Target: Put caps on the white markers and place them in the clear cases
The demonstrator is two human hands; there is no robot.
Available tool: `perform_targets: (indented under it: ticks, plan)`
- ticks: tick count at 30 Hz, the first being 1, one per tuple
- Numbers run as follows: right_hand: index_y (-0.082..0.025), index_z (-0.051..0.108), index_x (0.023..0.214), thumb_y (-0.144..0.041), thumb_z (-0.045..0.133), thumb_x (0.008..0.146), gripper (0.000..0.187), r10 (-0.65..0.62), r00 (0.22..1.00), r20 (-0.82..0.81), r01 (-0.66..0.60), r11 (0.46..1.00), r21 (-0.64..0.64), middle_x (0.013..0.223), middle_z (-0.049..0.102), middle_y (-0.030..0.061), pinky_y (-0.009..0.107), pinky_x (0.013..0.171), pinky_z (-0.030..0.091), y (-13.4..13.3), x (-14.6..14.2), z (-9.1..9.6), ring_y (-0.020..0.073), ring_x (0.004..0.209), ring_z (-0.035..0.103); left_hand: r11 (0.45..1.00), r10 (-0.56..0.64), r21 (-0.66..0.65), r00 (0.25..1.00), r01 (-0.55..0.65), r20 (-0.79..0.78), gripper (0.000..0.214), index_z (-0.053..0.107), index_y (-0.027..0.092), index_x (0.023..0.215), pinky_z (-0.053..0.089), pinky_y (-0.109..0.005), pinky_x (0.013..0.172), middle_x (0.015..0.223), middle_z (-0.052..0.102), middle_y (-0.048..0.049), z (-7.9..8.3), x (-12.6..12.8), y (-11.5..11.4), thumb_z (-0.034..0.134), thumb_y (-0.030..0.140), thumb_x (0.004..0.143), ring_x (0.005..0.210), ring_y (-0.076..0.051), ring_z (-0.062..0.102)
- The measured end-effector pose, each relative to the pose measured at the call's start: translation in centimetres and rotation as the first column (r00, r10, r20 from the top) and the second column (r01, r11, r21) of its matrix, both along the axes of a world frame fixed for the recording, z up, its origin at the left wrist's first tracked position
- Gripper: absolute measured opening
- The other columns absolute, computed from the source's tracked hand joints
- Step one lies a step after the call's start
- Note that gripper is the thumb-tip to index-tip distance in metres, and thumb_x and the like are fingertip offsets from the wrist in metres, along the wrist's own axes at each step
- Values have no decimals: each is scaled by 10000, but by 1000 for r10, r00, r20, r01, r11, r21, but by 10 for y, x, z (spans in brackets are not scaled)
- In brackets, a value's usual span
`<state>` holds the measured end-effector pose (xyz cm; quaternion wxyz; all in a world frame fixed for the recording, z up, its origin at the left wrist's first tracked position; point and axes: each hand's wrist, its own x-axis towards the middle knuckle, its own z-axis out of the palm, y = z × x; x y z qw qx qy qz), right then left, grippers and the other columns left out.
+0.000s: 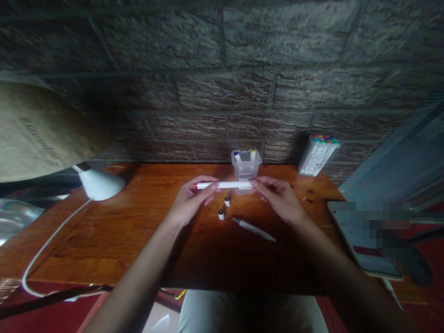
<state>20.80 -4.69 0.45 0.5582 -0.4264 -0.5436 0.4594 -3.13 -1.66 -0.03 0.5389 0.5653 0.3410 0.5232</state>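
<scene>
Between my two hands a white marker (pixel 231 185) with a red end lies level above the table. My left hand (pixel 190 199) pinches it near the red end, and my right hand (pixel 277 194) grips its other end between thumb and fingers. Just below stand two small white marker caps (pixel 227 201) with dark tops. An uncapped marker (pixel 255 229) rests on the wood close to them, its dark tip pointing left. Behind the held marker is a clear plastic case (pixel 247 167) with a blue-ended and a yellow-ended marker in it.
A full case of colourful markers (pixel 317 157) stands at the back right by the brick wall. On the right lies a tablet (pixel 364 245), partly blurred out. A lamp (pixel 100 182) with its white cord occupies the left of the wooden table (pixel 138 236).
</scene>
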Motion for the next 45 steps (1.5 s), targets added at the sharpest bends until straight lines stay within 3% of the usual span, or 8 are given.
perform_targets:
  ticks: [7, 11, 14, 24, 30, 36, 41, 45]
  plan:
    - [-242, 791, 988, -367, 826, 711, 306, 64, 997, 40, -65, 997, 35, 804, 732, 1, 270, 629, 469, 1, 18, 4, 112, 647, 567, 927, 106, 374, 930, 36, -351, 258, 760, 186, 1021, 507, -257, 743, 935, 754, -68, -8, 2, 0, 765, 331, 807, 812, -172, 668]
    - [-259, 799, 915, -297, 815, 731, 189, 156, 985, 78, -163, 983, 85, 887, 763, 5, 303, 745, 526, -1, 18, 5, 134, 749, 649, 825, 167, 535, 826, 182, -538, 167, 774, 208, 926, 475, -249, 685, 796, 737, -43, -11, 1, 0, 753, 334, 818, 711, -165, 646]
    - [-258, 794, 944, -294, 830, 711, 238, 160, 985, 64, -165, 984, 70, 927, 775, 10, 329, 808, 545, -1, 17, 5, 152, 814, 683, 797, 213, 580, 819, 170, -532, 189, 778, 211, 944, 486, -249, 677, 821, 761, -53, -11, 0, -2, 764, 339, 806, 706, -175, 673]
    - [-248, 790, 1011, -310, 809, 736, 283, 208, 969, 135, -209, 978, -6, 843, 759, 2, 276, 670, 523, -2, 16, 2, 116, 666, 623, 771, 254, 627, 847, 114, -466, 270, 784, 236, 1026, 516, -271, 712, 912, 782, -66, -11, 0, -4, 808, 283, 761, 752, -189, 690]
    - [-237, 773, 1029, -452, 737, 797, 319, 196, 963, 185, -195, 981, -22, 794, 737, 5, 274, 630, 490, -2, 14, 6, 121, 630, 590, 837, 198, 544, 901, 49, -386, 268, 800, 244, 972, 522, -290, 741, 883, 783, -60, -6, 5, -7, 845, 249, 708, 762, -200, 689]
    - [-198, 535, 555, -686, 473, 884, 592, 113, 942, 316, -112, 994, -21, 528, 511, -21, 262, 539, 372, -5, 7, 2, 106, 508, 455, 832, 190, 550, 898, 67, -397, 256, 798, 230, 987, 533, -275, 715, 878, 789, -63, -7, 5, -9, 825, 243, 733, 721, -190, 707]
    - [-221, 458, 536, -692, 509, 825, 555, 14, 936, 353, 17, 996, -84, 497, 424, -28, 274, 493, 320, -5, 6, -7, 125, 492, 419, 863, 85, 485, 908, 138, -409, 269, 798, 213, 994, 521, -255, 612, 856, 793, -64, -15, 7, -11, 828, 260, 731, 622, -171, 685]
    - [-232, 414, 509, -630, 468, 831, 515, 51, 929, 365, -3, 991, -131, 454, 372, -40, 280, 468, 290, -3, 1, -12, 119, 445, 371, 857, 51, 483, 905, 177, -423, 286, 796, 217, 1024, 500, -241, 578, 845, 795, -60, -23, 8, -11, 821, 247, 741, 594, -155, 668]
